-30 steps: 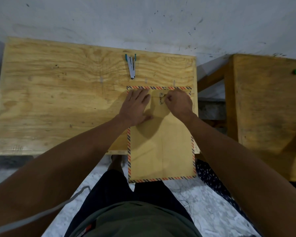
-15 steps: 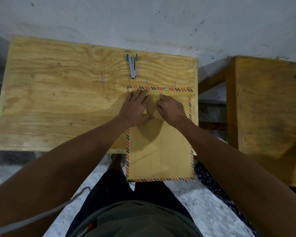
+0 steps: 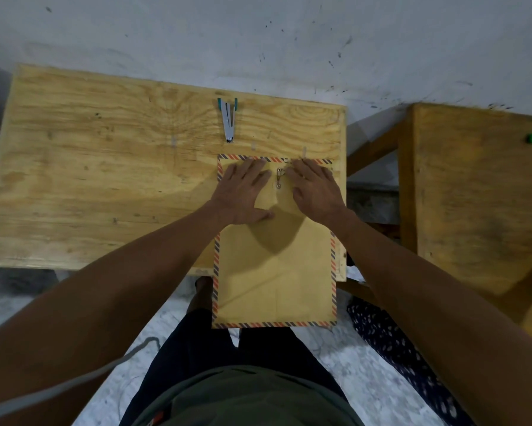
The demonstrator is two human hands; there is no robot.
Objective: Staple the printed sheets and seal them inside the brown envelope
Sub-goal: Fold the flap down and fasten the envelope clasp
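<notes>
The brown envelope (image 3: 275, 272) lies flat on the near right corner of the bench (image 3: 105, 179), flap end away from the person, its lower half hanging past the bench edge over the lap. The flap is folded down, and a string clasp (image 3: 279, 178) with two small round buttons sits at the middle of it. No printed sheets show, so they are probably already inside, though that cannot be confirmed.

The left hand (image 3: 243, 192) lies flat, fingers straight, pressing the flap just left of the clasp. The right hand (image 3: 315, 192) rests on the other side with its fingertips at the clasp; it looks mostly flat, but whether its grip is pinching the string cannot be told from here.

The step in hand looks like closing the clasp. To do it well, hold the flap pressed down firmly so the two buttons stay lined up, draw the string snug and wind it in close turns between them, and avoid tugging hard enough to tear a button loose. Sliding the envelope further onto the bench would help, since the overhanging half could tip or sag.

The stapler (image 3: 228, 123) lies well apart, up near the far edge. A second wooden bench (image 3: 473, 195) stands to the right
</notes>
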